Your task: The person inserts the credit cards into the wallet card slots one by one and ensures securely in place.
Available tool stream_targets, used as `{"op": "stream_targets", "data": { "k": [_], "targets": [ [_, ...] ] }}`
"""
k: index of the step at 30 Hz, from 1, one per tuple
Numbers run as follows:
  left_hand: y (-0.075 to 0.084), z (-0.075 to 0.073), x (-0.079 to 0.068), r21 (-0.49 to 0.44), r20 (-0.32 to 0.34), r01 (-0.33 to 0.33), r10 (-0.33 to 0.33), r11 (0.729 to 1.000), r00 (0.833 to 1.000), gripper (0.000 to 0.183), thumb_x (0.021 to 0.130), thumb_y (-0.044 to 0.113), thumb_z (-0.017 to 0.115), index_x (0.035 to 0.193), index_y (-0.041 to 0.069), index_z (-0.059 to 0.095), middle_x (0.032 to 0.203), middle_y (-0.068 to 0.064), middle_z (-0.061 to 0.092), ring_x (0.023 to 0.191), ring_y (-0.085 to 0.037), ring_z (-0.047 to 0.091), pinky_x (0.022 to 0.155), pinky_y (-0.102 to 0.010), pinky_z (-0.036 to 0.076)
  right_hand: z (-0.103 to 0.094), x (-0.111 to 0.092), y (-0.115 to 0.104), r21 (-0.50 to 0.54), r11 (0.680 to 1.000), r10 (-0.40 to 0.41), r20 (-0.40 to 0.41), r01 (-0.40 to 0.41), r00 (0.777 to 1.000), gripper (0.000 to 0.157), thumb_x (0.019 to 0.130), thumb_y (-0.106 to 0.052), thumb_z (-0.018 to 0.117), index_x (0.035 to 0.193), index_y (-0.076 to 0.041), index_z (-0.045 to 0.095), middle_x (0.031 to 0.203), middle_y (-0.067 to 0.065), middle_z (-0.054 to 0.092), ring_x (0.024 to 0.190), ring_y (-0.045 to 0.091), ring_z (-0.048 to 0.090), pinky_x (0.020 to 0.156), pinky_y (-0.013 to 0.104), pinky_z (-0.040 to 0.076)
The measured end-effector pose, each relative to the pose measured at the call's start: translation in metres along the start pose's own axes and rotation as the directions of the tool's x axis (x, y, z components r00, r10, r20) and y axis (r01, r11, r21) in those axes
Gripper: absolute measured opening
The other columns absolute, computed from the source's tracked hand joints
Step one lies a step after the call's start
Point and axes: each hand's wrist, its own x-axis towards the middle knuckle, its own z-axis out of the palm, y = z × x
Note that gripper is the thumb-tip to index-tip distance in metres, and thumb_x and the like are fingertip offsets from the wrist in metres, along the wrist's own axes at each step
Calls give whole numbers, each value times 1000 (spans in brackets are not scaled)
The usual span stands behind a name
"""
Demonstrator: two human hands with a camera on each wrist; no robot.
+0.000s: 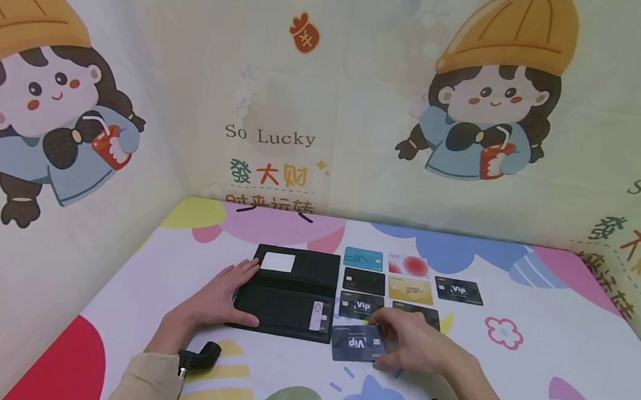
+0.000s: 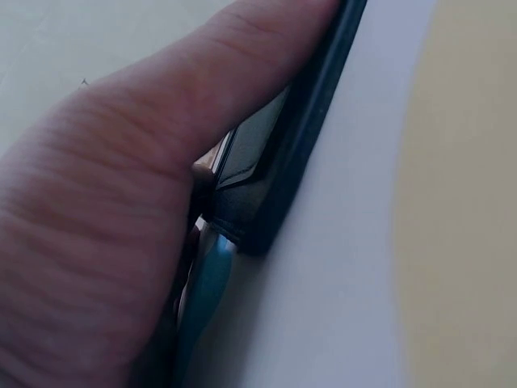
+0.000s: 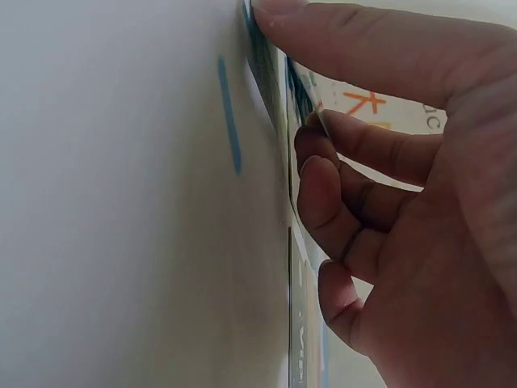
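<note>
My left hand [image 1: 222, 294] rests spread at the left side of an unfolded black card wallet [image 1: 283, 314], fingers on its upper half and thumb on its lower half. In the left wrist view the thumb lies along the edge of the wallet [image 2: 295, 170]. My right hand [image 1: 419, 343] pinches a dark grey Vip card [image 1: 353, 343] between thumb and fingers, just right of the wallet's lower corner. The printing on this card appears upside down. Close up in the right wrist view, the right hand [image 3: 404, 178] holds the card by its edge.
Several cards lie in rows right of the wallet: a teal card [image 1: 363, 259], a pink-and-red card [image 1: 408, 265], a gold card [image 1: 411, 290] and black ones. Another Vip card [image 1: 458, 291] lies farther right. A printed cloth [image 1: 513, 380] covers the table; patterned curtains [image 1: 360, 112] hang behind.
</note>
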Motion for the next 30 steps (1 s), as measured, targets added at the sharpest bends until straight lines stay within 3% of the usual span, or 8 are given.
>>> {"op": "stream_targets", "data": {
  "k": [6,12,30],
  "targets": [
    [0,0,0,0,0,-1,1,1000,1000,120,68,63,84,159,6,30,165,-12,24,152,-35,16,122,-56,10,0,0,-1,12,1000,11,2,-11,1000,58,73,-26,92,122,-13,64,100,-8,57,94,18,50,82,37,49],
    [0,0,0,4,-1,-2,2,1000,1000,120,68,63,84,159,6,31,166,-12,23,152,-34,16,122,-55,10,-2,0,2,19,1000,-25,-9,25,1000,56,75,-28,90,123,-12,65,101,-9,57,93,16,51,81,33,51],
    [-2,-1,0,5,-3,-25,25,1000,1000,120,68,64,84,158,4,32,166,-12,22,152,-34,17,122,-55,10,-4,-2,14,45,993,-98,-137,105,986,56,79,-32,88,125,-12,66,96,-6,55,91,16,52,76,29,51]
  ]
}}
